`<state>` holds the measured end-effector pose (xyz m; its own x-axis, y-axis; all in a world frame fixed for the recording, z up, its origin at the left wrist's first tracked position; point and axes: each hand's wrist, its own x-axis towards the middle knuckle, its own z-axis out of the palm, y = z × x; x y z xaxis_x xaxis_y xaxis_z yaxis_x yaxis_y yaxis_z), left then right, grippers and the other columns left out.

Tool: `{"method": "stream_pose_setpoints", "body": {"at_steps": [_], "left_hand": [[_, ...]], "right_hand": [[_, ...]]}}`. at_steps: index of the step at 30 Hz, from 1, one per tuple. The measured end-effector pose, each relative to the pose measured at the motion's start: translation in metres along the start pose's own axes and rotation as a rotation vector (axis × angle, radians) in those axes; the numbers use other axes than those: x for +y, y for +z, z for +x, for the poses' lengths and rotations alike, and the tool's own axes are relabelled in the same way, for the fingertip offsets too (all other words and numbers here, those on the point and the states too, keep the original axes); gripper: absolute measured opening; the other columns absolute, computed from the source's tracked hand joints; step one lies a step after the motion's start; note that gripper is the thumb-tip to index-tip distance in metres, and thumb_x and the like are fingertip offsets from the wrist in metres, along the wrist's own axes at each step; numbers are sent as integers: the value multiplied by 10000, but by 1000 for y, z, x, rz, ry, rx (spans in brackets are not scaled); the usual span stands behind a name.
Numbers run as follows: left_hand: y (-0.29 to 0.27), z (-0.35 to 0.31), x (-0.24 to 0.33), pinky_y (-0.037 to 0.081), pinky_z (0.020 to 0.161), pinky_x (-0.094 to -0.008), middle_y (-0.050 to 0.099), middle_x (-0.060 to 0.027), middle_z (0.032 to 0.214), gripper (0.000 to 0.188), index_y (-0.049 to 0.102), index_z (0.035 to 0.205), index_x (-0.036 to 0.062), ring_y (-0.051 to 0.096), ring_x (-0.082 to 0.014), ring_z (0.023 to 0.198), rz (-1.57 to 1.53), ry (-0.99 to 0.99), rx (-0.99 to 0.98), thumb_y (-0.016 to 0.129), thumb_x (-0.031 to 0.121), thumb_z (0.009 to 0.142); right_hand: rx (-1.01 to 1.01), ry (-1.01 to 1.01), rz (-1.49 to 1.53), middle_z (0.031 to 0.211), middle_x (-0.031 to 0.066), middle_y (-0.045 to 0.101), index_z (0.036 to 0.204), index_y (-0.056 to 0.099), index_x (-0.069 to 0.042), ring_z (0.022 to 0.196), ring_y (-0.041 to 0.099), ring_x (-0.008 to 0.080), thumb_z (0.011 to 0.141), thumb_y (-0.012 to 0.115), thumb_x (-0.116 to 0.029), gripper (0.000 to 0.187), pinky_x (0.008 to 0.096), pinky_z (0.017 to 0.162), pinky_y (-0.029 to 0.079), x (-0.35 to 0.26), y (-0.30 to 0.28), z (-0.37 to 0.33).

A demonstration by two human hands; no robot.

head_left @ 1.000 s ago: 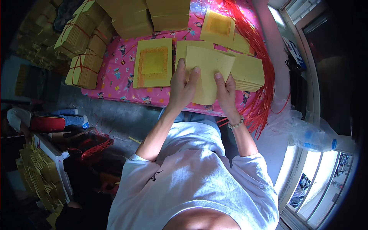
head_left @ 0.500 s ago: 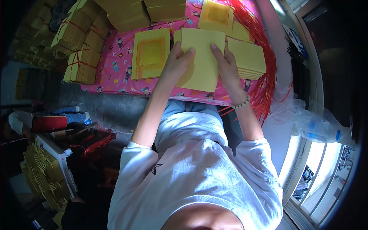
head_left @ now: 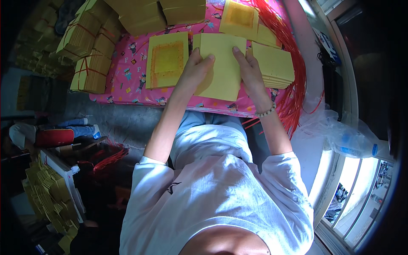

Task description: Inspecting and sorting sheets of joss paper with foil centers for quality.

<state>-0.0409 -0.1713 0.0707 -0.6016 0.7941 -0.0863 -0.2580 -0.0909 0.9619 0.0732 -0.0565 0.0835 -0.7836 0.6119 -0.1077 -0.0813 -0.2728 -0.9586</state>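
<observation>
Between my two hands is a stack of plain yellow paper (head_left: 224,70), gripped at its sides above the pink patterned table. My left hand (head_left: 199,70) closes on the left edge, thumb on top and fingers hidden beneath. On the right edge my right hand (head_left: 250,70) does the same, a bead bracelet on its wrist. Left of the stack lies a yellow paper pile with an orange-printed square (head_left: 168,59). To the right a pile of plain yellow paper (head_left: 274,66) lies with its layers fanned at the near edge.
Tied yellow paper bundles (head_left: 89,72) stand at the table's left. A hank of red plastic strands (head_left: 293,76) hangs over the right edge. Another printed sheet pile (head_left: 239,19) lies farther back. At lower left a person in a red garment (head_left: 55,137) is near more paper stacks (head_left: 49,193).
The paper stack in my hands has shifted slightly left and its top edge has come a little nearer. Both hands keep their hold.
</observation>
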Motion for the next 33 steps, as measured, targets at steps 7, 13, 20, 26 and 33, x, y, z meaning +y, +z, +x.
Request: {"method": "stream_pose_setpoints", "body": {"at_steps": [7,13,20,26,33], "left_hand": [[7,-24,6,421,851,-251,576,-56,1087,300,461,1195,21,536,-112,984,39,118,13,525,104,914],[5,-34,8,401,896,-246,573,-47,1132,327,458,1231,29,526,-102,1032,45,130,-5,527,116,923],[5,-34,12,405,906,-252,572,-46,1149,345,459,1253,39,530,-105,1045,4,103,11,524,128,926],[2,-31,7,417,878,-254,562,-56,1131,312,443,1220,27,527,-109,1020,-30,7,-39,510,85,920],[3,-27,-1,422,864,-260,568,-57,1106,276,452,1183,29,532,-113,1007,-11,20,-55,511,88,920]], "right_hand": [[52,-89,5,983,52,652,1121,579,1,859,608,75,947,526,-228,293,211,754,481,0,1,-5],[37,-142,-3,881,36,665,1093,597,2,740,621,65,945,530,-242,293,205,642,501,-4,-6,-7],[-121,53,-122,887,74,665,1019,616,55,705,613,66,929,564,-209,283,202,563,488,-7,-12,-34],[-116,26,-140,832,78,671,1015,614,66,708,639,92,916,585,-206,291,216,604,526,7,-22,-32],[-193,83,-144,821,81,677,1015,621,66,701,650,108,899,610,-230,318,232,640,547,12,-31,-38]]}}
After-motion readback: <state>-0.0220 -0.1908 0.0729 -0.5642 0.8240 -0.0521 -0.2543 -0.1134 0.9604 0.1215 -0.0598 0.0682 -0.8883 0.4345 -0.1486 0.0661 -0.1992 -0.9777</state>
